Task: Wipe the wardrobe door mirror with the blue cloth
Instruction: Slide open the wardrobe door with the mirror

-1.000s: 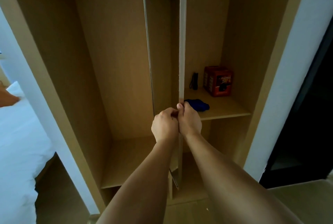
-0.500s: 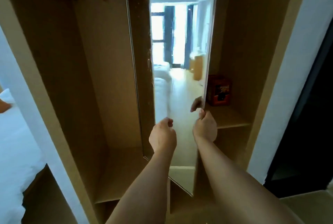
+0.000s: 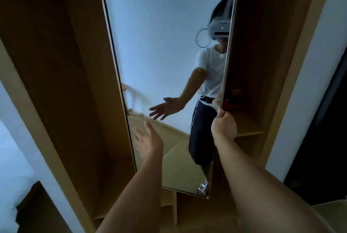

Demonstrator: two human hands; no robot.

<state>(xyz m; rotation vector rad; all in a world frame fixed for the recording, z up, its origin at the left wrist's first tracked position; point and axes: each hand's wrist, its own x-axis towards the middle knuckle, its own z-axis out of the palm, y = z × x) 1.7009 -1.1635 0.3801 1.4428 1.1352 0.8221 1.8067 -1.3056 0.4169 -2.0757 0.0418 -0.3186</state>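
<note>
the wardrobe door mirror (image 3: 159, 63) fills the frame's centre, its right edge gripped by the right hand (image 3: 223, 125), while the left hand (image 3: 148, 142) hovers open-fingered, holding nothing, near its lower left.

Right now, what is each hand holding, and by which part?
The right hand grips the mirror door by its right edge. The left hand is open and holds nothing.

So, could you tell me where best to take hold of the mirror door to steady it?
Probably its free right edge, from the right: the panel is thin there, so fingers can wrap it, as the right hand does now. The left hand is open, off the glass.
</note>
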